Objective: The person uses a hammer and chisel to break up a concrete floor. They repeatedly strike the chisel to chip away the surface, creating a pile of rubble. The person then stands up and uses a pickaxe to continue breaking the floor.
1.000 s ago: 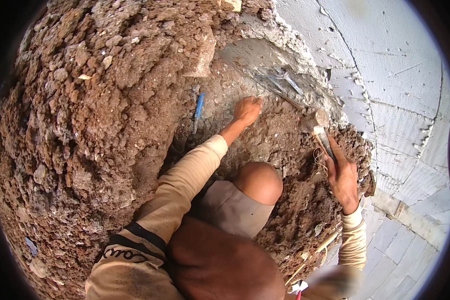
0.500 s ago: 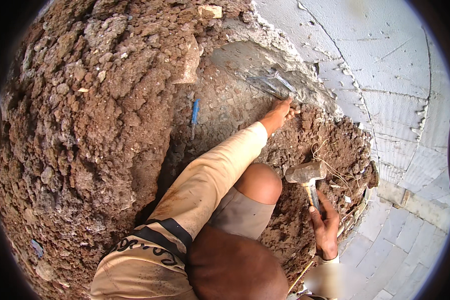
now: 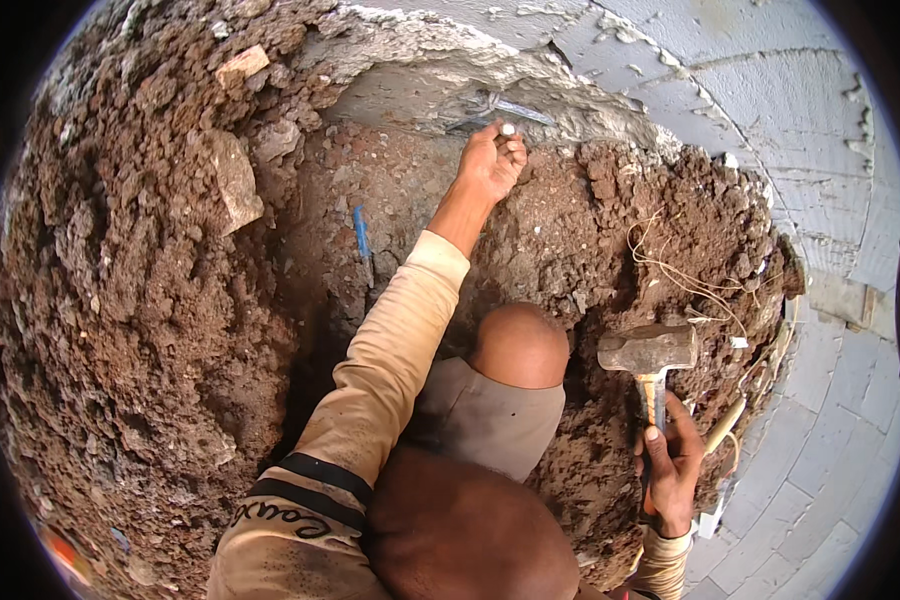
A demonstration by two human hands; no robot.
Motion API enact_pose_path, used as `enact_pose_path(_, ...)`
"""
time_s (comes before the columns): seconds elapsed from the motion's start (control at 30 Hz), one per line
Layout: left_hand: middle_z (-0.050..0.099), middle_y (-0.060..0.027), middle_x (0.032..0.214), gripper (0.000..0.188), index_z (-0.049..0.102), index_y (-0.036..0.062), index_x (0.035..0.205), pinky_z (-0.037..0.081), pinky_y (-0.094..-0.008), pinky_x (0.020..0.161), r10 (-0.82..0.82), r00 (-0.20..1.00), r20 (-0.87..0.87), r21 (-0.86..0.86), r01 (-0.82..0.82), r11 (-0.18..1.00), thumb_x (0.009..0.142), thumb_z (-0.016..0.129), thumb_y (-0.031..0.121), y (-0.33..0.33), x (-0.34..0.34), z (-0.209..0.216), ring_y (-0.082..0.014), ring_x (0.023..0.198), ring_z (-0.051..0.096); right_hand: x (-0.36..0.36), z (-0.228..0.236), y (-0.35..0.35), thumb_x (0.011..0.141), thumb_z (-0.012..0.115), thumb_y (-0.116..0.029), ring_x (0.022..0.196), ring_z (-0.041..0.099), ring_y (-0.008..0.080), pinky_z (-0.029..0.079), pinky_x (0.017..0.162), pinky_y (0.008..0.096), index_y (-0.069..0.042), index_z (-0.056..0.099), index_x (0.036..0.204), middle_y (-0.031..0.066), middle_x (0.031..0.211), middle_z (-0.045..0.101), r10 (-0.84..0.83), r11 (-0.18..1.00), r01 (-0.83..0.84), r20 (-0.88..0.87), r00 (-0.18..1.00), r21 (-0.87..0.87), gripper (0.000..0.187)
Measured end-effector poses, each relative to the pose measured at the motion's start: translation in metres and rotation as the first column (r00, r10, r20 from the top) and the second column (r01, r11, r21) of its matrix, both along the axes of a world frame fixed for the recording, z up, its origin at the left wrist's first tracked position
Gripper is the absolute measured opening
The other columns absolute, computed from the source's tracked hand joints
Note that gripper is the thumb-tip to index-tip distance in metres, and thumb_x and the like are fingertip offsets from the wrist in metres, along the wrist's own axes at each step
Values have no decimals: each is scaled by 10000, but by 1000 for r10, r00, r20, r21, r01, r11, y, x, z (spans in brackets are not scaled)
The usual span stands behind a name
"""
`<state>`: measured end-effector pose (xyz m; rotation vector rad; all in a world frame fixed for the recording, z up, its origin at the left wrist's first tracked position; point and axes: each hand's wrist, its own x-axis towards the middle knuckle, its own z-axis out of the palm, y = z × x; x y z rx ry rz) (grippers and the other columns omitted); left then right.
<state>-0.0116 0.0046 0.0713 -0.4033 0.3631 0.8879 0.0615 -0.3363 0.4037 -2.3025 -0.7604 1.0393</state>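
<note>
My left hand [image 3: 492,163] reaches forward to the foot of the grey concrete. Its fingers are closed around a chisel-like metal rod [image 3: 508,129], whose bright round end shows at the fingertips; most of it is hidden. Just beyond, a grey metal bar [image 3: 525,112] sticks out of the hollow in the concrete [image 3: 400,95]. At the lower right, my right hand [image 3: 673,465] grips the handle of a club hammer [image 3: 648,348]. The hammer's blocky head is uppermost, over the soil and well apart from the rod.
Rough brown soil [image 3: 140,300] banks up on the left. A thin blue-handled object [image 3: 361,232] lies in the dug hollow, left of my forearm. Loose wire [image 3: 685,285] curls on the soil beyond the hammer. A grey block wall [image 3: 810,450] runs along the right. My bent knee [image 3: 520,345] is between my arms.
The view has shifted, with the concrete hollow now farther up and left. My right hand has brought the hammer more upright. My left hand stays beside the metal bar, fingers closed.
</note>
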Motion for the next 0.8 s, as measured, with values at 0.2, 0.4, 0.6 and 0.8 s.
enact_pose_path(0.2,538,-45,738,233,511,100,900,443,-306,555,44,998,37,-51,-42,998,1039,450,277,-13,21,23,-165,631,510,8,-34,-5,994,583,-136,528,512,97,400,468,232,26,433,1421,47,708,583,25,996,-21,-41,999,84,481)
enact_pose_path(0.4,517,-42,725,200,494,98,925,425,-319,522,-108,994,-27,-42,107,993,1048,445,249,-19,51,17,-154,565,461,-19,-42,14,993,596,-153,529,532,117,416,458,240,24,410,1435,64,710,594,6,984,18,-133,991,179,511)
enact_pose_path(0.6,528,-88,761,107,509,43,964,440,-289,492,-170,985,27,-10,171,985,1003,512,143,-26,48,43,-142,595,489,-18,-11,-24,988,598,-147,553,558,133,441,472,259,8,410,1442,82,721,615,-41,985,49,-48,998,164,515)
enact_pose_path(0.8,563,-50,784,111,477,58,997,420,-269,532,-297,936,-191,120,322,939,1036,424,148,-43,52,100,-99,588,438,-7,-16,-20,998,579,-139,566,553,119,442,470,250,23,423,1426,86,754,624,-20,983,29,-49,999,183,484)
